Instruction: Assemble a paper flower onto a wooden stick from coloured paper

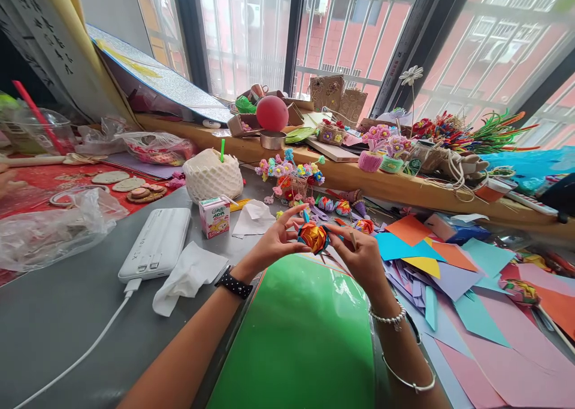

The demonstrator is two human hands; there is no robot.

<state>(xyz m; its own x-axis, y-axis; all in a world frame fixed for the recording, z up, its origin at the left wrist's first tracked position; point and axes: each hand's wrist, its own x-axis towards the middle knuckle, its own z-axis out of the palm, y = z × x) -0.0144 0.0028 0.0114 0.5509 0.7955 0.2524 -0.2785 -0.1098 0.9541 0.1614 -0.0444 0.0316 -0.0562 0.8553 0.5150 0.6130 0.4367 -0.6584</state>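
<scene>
A folded paper flower [313,236], orange-gold in the middle with blue outer petals, is held up over the green mat [300,331]. My left hand [281,235] grips its left side between thumb and fingers, the index finger stretched along the top. My right hand [358,254] is closed with thumb and fingertips at the flower's right edge. A thin tan stick [353,239] shows between the right fingers; its kind is unclear. Just beyond the hands lie similar folded paper flowers [342,208], in orange, blue and purple.
Coloured paper sheets [485,343] and cut pieces cover the right side. On the left are a white power bank [155,244] with a cable, crumpled tissue [191,277], a small drink carton [214,217] and a foam-netted coconut [212,178]. Crafts crowd the wooden ledge [341,172] behind.
</scene>
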